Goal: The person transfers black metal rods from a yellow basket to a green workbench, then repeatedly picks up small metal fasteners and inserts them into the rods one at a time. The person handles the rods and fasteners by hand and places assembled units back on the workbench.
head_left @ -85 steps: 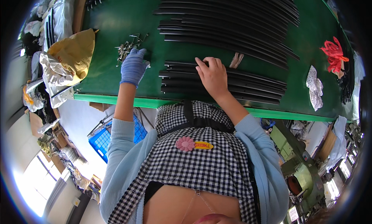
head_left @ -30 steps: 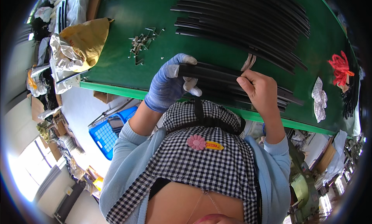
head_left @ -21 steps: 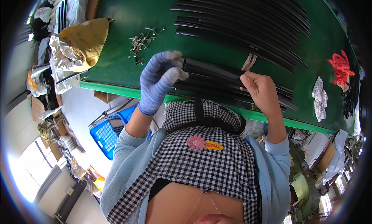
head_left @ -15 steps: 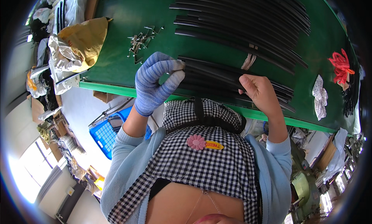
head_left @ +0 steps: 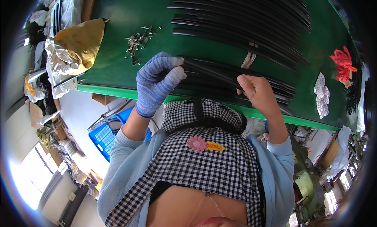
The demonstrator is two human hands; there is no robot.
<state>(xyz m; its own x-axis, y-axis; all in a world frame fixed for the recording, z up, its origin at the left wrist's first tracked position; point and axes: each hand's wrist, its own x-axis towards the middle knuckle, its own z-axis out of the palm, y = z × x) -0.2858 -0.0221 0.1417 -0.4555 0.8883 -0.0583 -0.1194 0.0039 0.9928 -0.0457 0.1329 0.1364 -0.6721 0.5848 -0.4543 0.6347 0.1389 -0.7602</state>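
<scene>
My left hand (head_left: 159, 82), in a blue-and-white knitted glove, pinches the left end of a black strip (head_left: 212, 72) between thumb and fingertips. The bare right hand (head_left: 257, 93) is closed around the strip farther along, thumb on top. The strip slants down to the right between them, above several other black strips (head_left: 275, 85) lying near the table's front edge; whether it touches them I cannot tell. Farther back, many long black strips (head_left: 239, 19) lie side by side. A small pale tie or cord bundle (head_left: 248, 60) rests between the two groups.
The green table (head_left: 114, 70) carries a heap of bent metal pieces (head_left: 136, 43) left of my hands. A yellow-brown bag (head_left: 84, 42) sits at the left edge. On the right are a pale patterned cloth (head_left: 322, 95) and red cord (head_left: 343, 64). A blue crate (head_left: 103, 138) stands below.
The whole view has shifted slightly. The held strip now slants more distinctly across the strips beneath it, and my right hand sits a little lower. Both hands keep their grip.
</scene>
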